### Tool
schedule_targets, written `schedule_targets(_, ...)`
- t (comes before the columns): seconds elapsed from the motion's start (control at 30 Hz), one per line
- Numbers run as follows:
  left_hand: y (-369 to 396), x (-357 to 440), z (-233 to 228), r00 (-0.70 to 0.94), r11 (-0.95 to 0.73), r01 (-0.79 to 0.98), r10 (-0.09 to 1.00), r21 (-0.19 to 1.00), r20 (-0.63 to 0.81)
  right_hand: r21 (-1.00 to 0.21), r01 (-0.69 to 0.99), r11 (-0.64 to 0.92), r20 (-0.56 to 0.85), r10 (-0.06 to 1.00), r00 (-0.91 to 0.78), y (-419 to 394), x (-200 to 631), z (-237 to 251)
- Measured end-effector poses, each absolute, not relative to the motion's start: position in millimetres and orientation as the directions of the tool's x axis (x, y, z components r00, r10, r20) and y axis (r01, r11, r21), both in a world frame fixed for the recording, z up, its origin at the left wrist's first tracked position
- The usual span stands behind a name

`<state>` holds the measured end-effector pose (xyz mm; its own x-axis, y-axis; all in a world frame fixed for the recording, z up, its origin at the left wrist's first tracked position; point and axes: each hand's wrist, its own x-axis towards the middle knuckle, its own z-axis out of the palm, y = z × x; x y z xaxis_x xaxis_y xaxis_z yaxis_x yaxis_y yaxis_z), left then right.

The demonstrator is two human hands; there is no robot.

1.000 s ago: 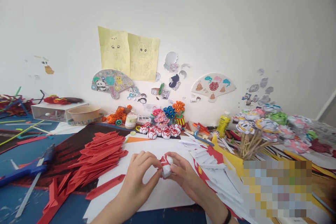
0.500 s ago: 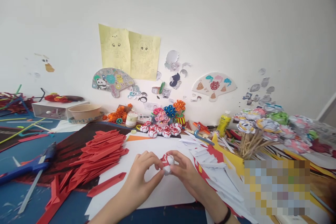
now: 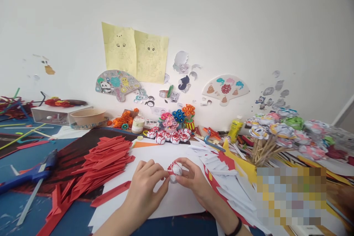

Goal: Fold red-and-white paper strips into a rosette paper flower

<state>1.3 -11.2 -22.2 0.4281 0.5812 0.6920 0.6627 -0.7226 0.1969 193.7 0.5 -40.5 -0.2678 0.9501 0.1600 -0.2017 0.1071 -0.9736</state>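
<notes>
Both hands meet over a white sheet (image 3: 166, 206) on the surface, pinching a small red and white paper ball (image 3: 175, 170) between them. The left hand (image 3: 145, 188) comes in from seven o'clock of the ball, its fingers (image 3: 159, 171) curled narrow with the tips pressed to the ball's left side. The right hand (image 3: 193, 182) comes in from four o'clock, its fingers bent close around the ball's right and lower side, so the ball sits held between the two sets of fingertips, just above the sheet. A dark band (image 3: 233, 228) circles the right wrist. At nine to ten o'clock of the ball lies a heap of folded red paper pieces (image 3: 106, 155), and at three o'clock a spread of white paper strips (image 3: 221, 171). At twelve o'clock, farther back near the wall, a row of finished red and white balls (image 3: 168, 137) lies on the surface, with small paper flowers (image 3: 178, 117) behind them. A blue glue gun (image 3: 30, 173) lies well apart at nine o'clock
</notes>
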Motion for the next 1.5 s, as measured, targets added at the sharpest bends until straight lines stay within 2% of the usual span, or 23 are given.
schedule_targets(0.2,-9.5,2.7,-32.3,0.421,-0.747,0.663,0.424,0.046,0.802,-0.977,-0.181,0.112,0.159,0.949,-0.273,0.1,191.5,-42.1)
schedule_targets(0.37,-8.6,0.2,-42.8,0.528,-0.712,0.664,0.232,-0.226,0.817,-0.966,-0.229,0.118,0.181,0.943,-0.280,-0.8,186.9,-44.3)
schedule_targets(0.43,-9.8,0.0,-43.3,0.532,-0.703,0.667,0.215,-0.249,0.819,-0.961,-0.248,0.126,0.197,0.937,-0.287,-1.4,185.9,-44.8)
schedule_targets(0.5,-11.8,0.7,-40.3,0.471,-0.734,0.666,0.275,-0.133,0.838,-0.960,-0.246,0.132,0.203,0.936,-0.287,-2.0,186.0,-44.5)
schedule_targets(0.6,-13.9,1.6,-30.7,0.316,-0.760,0.597,0.517,0.257,0.795,-0.959,-0.234,0.159,0.219,0.941,-0.258,-2.7,187.3,-41.8)
schedule_targets(0.67,-13.3,1.0,-23.8,0.282,-0.696,0.490,0.697,0.525,0.660,-0.955,-0.237,0.177,0.234,0.943,-0.239,-3.4,188.1,-39.0)
schedule_targets(0.73,-11.1,0.0,-19.0,0.282,-0.563,0.373,0.826,0.737,0.488,-0.950,-0.257,0.175,0.238,0.941,-0.239,-4.1,188.6,-36.4)
schedule_targets(0.83,-8.0,-0.3,-17.0,0.319,-0.335,0.168,0.908,0.927,0.270,-0.945,-0.284,0.162,0.237,0.938,-0.254,-4.9,189.2,-34.4)
schedule_targets(0.97,-8.3,2.3,-18.1,0.385,-0.128,-0.061,0.912,0.990,0.142,-0.944,-0.289,0.157,0.237,0.935,-0.265,-5.5,190.2,-34.3)
schedule_targets(1.07,-8.6,2.9,-19.0,0.383,-0.108,-0.087,0.914,0.990,0.133,-0.944,-0.290,0.156,0.236,0.935,-0.266,-6.7,189.7,-34.1)
schedule_targets(1.27,-6.0,0.5,-22.2,0.355,-0.285,0.084,0.904,0.955,0.239,-0.938,-0.294,0.182,0.264,0.927,-0.268,-6.5,188.0,-34.6)
schedule_targets(1.5,-13.1,1.2,-19.5,0.320,-0.531,0.319,0.840,0.785,0.438,-0.947,-0.267,0.181,0.257,0.922,-0.288,-5.7,188.8,-36.4)
